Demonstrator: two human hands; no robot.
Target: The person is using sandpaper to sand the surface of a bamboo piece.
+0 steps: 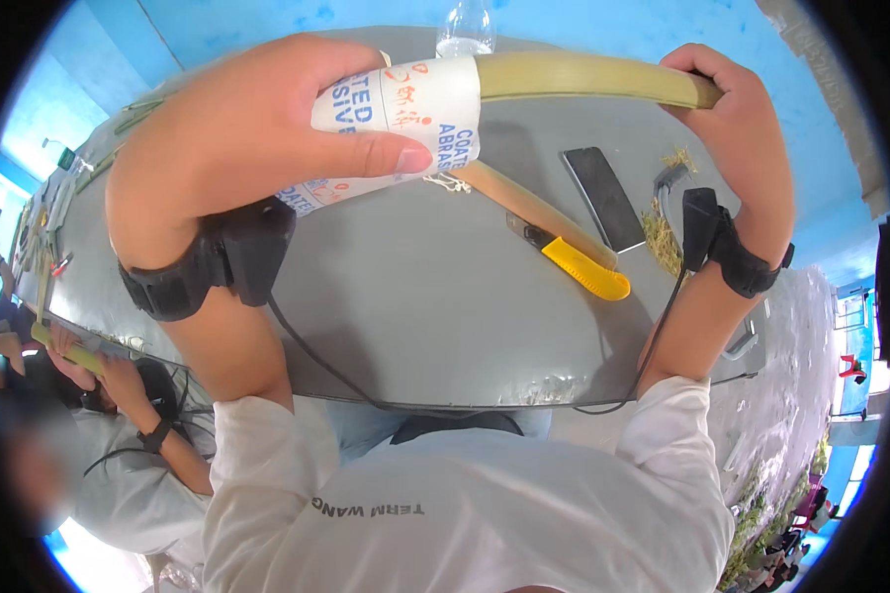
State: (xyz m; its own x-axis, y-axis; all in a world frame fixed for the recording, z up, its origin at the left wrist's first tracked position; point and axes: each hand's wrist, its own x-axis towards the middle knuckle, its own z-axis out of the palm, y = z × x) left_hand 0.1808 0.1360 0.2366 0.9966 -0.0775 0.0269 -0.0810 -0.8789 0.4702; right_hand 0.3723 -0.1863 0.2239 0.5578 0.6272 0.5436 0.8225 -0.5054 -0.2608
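A pale green bamboo piece spans the far side of the table between my two hands. Around its left part is wrapped a sheet of sandpaper, white printed backing outward. My left hand is closed over the sandpaper, thumb along the near side. The bamboo's right end is gripped by my right hand, fingers curled round it. Below the bamboo lies a flat tan strip, its upper end hidden under the sandpaper. A yellow utility knife rests against the strip's lower end.
On the grey table a dark phone lies right of the strip. Plant shavings are heaped near my right wrist. A clear bottle stands at the far edge. At the left, another person's hands hold a bamboo piece.
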